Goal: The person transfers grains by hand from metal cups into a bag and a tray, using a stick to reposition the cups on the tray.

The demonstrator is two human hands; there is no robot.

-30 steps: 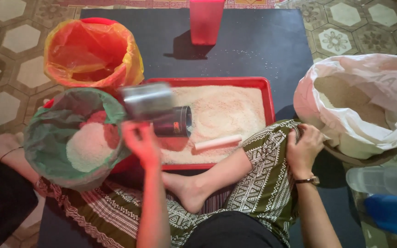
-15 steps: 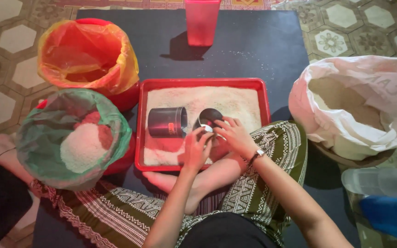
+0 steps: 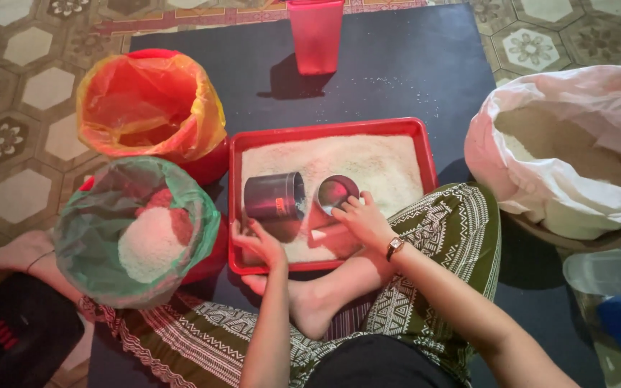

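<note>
Right hand (image 3: pixel 363 219), fingers clamped on the metal cup (image 3: pixel 336 192), has lowered it beside the tin (image 3: pixel 274 196); left hand (image 3: pixel 259 243), fingers apart, has dropped to the tray (image 3: pixel 425 147).

A tray (image 3: pixel 425 154) of grain lies on a mat (image 3: pixel 411 65) on the floor, just beyond the person's crossed legs. In the tray, a can (image 3: pixel 274 195) lies on its side toward the left, and a cup (image 3: pixel 336 192) sits just right of it. The left hand (image 3: pixel 260 244) rests at the tray's near edge below the can; the right hand (image 3: pixel 361 219) touches the cup. Left of the tray sit two bag-lined bowls (image 3: pixel 145 108), one behind the other, the nearer one (image 3: pixel 134 230) holding grain. A tumbler (image 3: pixel 316 32) stands behind the tray at the mat's far edge. A sack (image 3: pixel 569 158) of grain sits to the right.
</note>
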